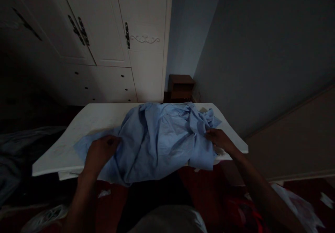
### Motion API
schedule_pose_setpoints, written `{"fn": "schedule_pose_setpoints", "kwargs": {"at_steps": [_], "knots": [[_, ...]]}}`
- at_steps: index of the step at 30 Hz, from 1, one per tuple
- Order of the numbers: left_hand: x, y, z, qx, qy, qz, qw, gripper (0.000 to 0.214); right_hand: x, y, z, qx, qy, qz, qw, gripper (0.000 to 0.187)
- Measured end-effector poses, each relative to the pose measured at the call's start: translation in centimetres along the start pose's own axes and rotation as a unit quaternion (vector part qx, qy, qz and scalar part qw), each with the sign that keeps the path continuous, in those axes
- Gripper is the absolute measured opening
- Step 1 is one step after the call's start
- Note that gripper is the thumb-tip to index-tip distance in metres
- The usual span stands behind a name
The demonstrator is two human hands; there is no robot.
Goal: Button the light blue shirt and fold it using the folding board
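Observation:
A crumpled light blue garment (159,138) lies spread over a white table (86,121), its near edge hanging off the front. My left hand (101,151) grips the cloth at its left side, fingers curled into the fabric. My right hand (220,138) pinches a bunched fold at the garment's right edge. Both forearms reach in from below.
A white wardrobe (110,41) with dark handles and drawers stands behind the table. A small brown stand (181,86) sits in the corner by the grey wall. Dark bedding (18,152) lies at the left. Red floor with scattered white bags (300,201) shows below.

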State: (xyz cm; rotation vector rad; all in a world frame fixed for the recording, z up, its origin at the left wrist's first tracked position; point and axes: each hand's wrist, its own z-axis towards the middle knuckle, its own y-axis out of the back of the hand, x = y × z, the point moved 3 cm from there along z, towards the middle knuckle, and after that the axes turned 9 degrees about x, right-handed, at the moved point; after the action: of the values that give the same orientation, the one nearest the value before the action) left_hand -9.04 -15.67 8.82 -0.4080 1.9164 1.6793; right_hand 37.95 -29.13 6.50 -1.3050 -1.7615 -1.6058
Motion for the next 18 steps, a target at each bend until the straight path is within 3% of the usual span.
{"fn": "schedule_pose_setpoints", "kwargs": {"at_steps": [3,5,6,7,9,10,11,12,14,16,18], "knots": [[-2.8,1.6,0.3,-0.094,-0.007,-0.167,0.982,0.026,3.8,0.7,-0.1,-0.095,0.051,0.12,0.987,0.032],[-5.7,1.4,0.3,-0.207,-0.015,-0.283,0.936,0.026,7.0,-0.4,-0.2,-0.131,0.096,0.205,0.965,0.031],[-7.4,0.6,0.3,-0.236,-0.034,-0.332,0.913,0.025,8.6,-1.6,-0.1,-0.123,0.121,0.24,0.955,0.03],[-9.3,-0.5,0.4,-0.206,-0.067,-0.364,0.906,0.025,10.1,-3.2,0.1,-0.058,0.128,0.247,0.959,0.03],[-13.0,-3.6,0.7,-0.01,-0.152,-0.367,0.918,0.029,12.5,-6.9,0.6,0.17,0.12,0.212,0.955,0.034],[-14.1,-4.7,0.6,0.062,-0.184,-0.36,0.913,0.033,13.1,-8.0,0.8,0.233,0.115,0.201,0.944,0.038],[-14.5,-5.3,0.4,0.099,-0.2,-0.358,0.907,0.038,13.3,-8.4,1.2,0.256,0.114,0.201,0.938,0.041],[-14.2,-5.5,0.1,0.112,-0.202,-0.36,0.904,0.044,13.2,-8.2,1.6,0.246,0.117,0.211,0.939,0.043],[-11.7,-4.6,-0.5,0.082,-0.169,-0.379,0.906,0.053,11.9,-6.3,2.4,0.167,0.126,0.238,0.948,0.042],[-7.7,-3.1,-1.4,0.05,-0.121,-0.376,0.918,0.055,9.6,-4.0,2.6,0.124,0.119,0.229,0.958,0.04],[-3.6,-1.9,-2.7,-0.015,-0.075,-0.319,0.945,0.053,7.0,-2.5,1.9,0.138,0.095,0.178,0.97,0.04]]}}
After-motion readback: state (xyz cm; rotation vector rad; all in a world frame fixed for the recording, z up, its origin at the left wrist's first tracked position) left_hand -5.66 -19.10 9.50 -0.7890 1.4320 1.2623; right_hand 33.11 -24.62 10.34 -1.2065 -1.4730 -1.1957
